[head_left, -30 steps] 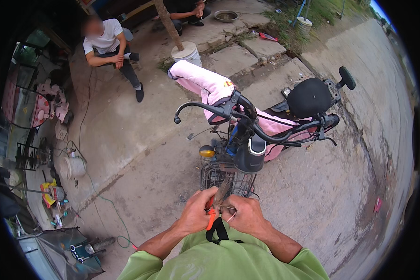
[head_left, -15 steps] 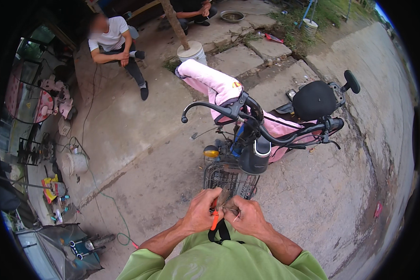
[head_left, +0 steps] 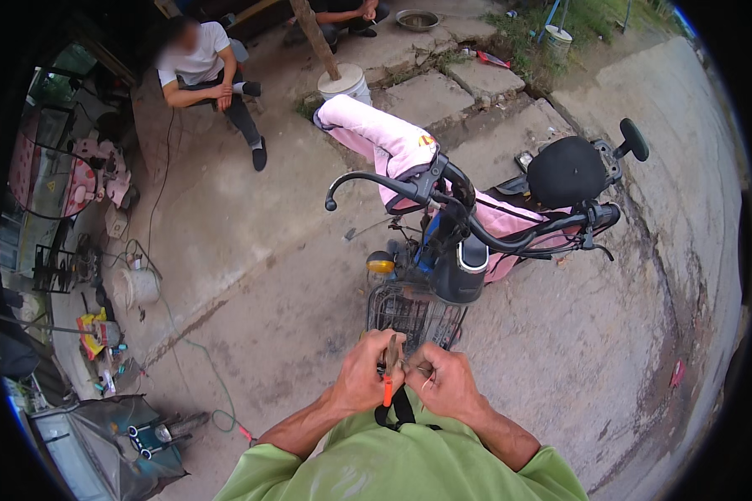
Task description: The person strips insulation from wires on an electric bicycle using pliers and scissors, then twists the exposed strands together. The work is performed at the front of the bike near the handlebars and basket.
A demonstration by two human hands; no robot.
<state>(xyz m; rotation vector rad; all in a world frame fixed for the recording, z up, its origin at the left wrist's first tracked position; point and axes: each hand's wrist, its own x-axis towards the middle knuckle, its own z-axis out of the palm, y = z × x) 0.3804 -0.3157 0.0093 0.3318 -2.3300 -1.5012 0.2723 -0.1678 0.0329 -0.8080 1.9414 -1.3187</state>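
My left hand (head_left: 361, 371) is closed round orange-handled pliers (head_left: 387, 391), their metal jaws pointing away from me. Close on its right, my right hand (head_left: 449, 384) pinches a thin wire (head_left: 427, 382), a pale bit of which sticks out by the fingers. Where the wire meets the jaws is too small to make out. Both hands are in front of my green shirt, above the near end of a black wire basket (head_left: 393, 311). The basket is on the front of an electric bike with black handlebars (head_left: 510, 245) and a pink quilted cover (head_left: 384, 138).
A seated person in a white shirt (head_left: 196, 58) is at the far left, near a white bucket (head_left: 345, 85) with a post in it. A green cord (head_left: 217, 380) runs over the concrete. Tools and a vehicle (head_left: 109, 447) line the left side.
My hands stay together at nearly the same spot. The pliers have turned in my left hand, so the orange handle shows less and the jaws show more upright.
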